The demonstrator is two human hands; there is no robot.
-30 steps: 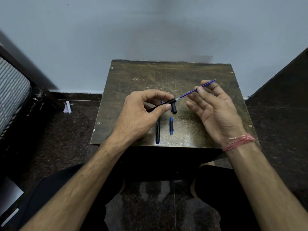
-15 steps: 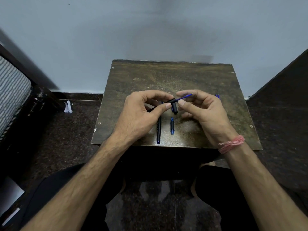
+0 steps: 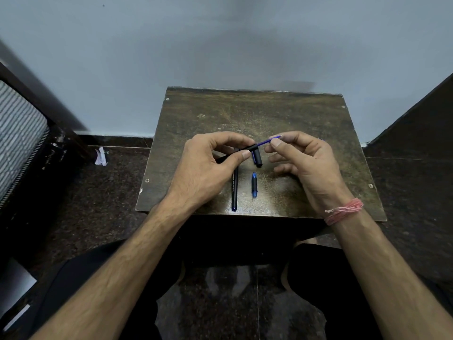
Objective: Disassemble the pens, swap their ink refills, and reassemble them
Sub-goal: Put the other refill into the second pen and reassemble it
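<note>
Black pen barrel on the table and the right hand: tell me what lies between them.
Head view: a short blue-tipped nib section lies on the table between the black pen barrel and the right hand.

Blue refill (image 3: 264, 143), black barrel (image 3: 249, 148), black pen (image 3: 234, 190), mottled brown table (image 3: 306, 119), pink wrist thread (image 3: 343, 211), pale blue-grey wall (image 3: 220, 45).

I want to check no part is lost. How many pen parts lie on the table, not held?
3: a long barrel, a cap and a blue tip piece, all between the hands. Hands may hide more.

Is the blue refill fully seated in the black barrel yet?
No: part of the blue refill sticks out of the black barrel, pinched by the right hand.
</note>
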